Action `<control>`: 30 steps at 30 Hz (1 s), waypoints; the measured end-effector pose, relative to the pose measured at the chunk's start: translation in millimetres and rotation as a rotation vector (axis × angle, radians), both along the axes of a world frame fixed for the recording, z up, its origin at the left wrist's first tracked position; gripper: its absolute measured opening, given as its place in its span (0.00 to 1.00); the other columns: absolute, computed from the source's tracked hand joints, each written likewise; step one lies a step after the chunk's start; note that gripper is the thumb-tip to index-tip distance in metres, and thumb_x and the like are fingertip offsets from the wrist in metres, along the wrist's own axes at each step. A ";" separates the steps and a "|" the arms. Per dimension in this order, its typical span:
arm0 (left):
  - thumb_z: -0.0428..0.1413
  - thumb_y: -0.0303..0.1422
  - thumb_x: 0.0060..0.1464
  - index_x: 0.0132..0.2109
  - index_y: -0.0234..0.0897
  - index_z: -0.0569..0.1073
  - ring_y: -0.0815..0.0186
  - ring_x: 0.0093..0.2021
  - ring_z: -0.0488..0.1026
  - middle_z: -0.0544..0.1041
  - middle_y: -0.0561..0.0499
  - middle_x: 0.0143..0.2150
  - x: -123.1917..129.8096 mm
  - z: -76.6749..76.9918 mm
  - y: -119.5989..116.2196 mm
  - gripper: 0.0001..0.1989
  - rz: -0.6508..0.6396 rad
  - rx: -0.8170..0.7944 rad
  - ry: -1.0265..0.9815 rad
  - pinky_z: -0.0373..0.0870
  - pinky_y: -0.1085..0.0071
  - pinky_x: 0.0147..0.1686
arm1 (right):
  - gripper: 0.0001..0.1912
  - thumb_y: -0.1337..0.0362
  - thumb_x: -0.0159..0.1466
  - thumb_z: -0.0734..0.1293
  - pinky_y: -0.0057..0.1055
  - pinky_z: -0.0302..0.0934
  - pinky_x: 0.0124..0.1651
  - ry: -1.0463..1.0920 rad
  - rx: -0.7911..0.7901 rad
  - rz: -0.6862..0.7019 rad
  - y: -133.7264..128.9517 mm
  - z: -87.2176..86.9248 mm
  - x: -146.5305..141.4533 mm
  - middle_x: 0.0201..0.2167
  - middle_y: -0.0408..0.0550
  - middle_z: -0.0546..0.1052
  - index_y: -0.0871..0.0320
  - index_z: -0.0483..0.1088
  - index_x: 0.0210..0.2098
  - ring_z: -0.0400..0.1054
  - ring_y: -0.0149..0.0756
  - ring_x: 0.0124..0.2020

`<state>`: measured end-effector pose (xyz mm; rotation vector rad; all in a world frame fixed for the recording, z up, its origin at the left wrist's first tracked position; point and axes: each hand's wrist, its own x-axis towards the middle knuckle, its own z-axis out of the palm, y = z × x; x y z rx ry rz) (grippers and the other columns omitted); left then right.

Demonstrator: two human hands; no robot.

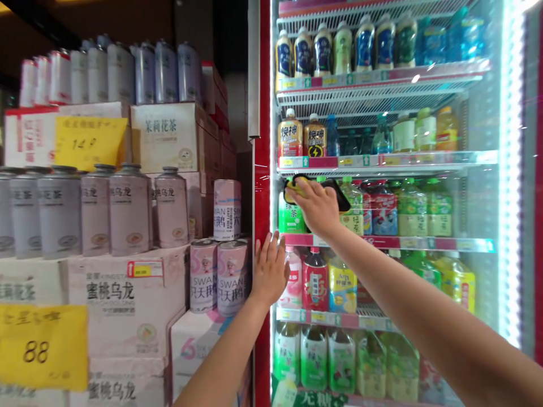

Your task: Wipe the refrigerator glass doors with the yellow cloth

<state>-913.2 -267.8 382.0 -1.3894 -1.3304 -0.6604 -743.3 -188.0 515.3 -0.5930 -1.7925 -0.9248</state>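
My right hand (320,210) is closed over a yellow and black cleaning pad (297,189), held at the glass front of a drinks fridge. The pad's yellow part shows under my fingertips, and a black part (338,195) sticks out on the other side of the hand. Most of its underside is hidden. Lower and to the left, my left hand (271,271) rests with fingers stretched out by the edge of the red door frame (263,198). Nothing is in it. Behind the pad stands a green tea bottle (292,217).
Lit fridge shelves (382,243) hold several rows of bottles. Close on the left, stacked cartons (123,305) carry silver cans (131,209), and pink cans (231,277) stand beside my left forearm. Yellow price signs (42,347) hang on the cartons. A grey door handle (253,68) is above.
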 end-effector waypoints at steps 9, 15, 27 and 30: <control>0.52 0.32 0.64 0.73 0.31 0.55 0.50 0.77 0.48 0.58 0.35 0.75 34.7 17.0 18.3 0.33 -0.029 0.028 -0.002 0.46 0.45 0.74 | 0.27 0.67 0.73 0.58 0.47 0.51 0.55 0.000 -0.032 -0.062 5.1 -49.1 35.5 0.72 0.48 0.62 0.41 0.62 0.68 0.54 0.49 0.67; 0.52 0.32 0.63 0.76 0.34 0.46 0.50 0.77 0.48 0.56 0.37 0.75 59.9 29.9 33.9 0.39 -0.081 0.040 0.003 0.45 0.44 0.74 | 0.28 0.69 0.71 0.58 0.48 0.53 0.54 0.202 -0.062 -0.078 20.8 -28.2 75.3 0.71 0.52 0.64 0.44 0.63 0.68 0.57 0.51 0.66; 0.51 0.30 0.63 0.75 0.36 0.49 0.52 0.77 0.48 0.57 0.39 0.75 143.7 54.8 76.6 0.37 -0.217 0.061 0.033 0.42 0.45 0.75 | 0.29 0.69 0.71 0.58 0.47 0.53 0.54 0.306 -0.068 -0.142 54.4 -41.9 164.9 0.71 0.51 0.64 0.43 0.62 0.69 0.58 0.51 0.65; 0.51 0.32 0.64 0.76 0.37 0.46 0.53 0.77 0.47 0.56 0.40 0.76 168.2 62.7 85.8 0.37 -0.240 0.052 0.031 0.40 0.45 0.76 | 0.32 0.69 0.70 0.59 0.49 0.53 0.54 0.389 -0.075 -0.157 63.0 -64.1 188.2 0.69 0.55 0.66 0.43 0.58 0.71 0.59 0.54 0.65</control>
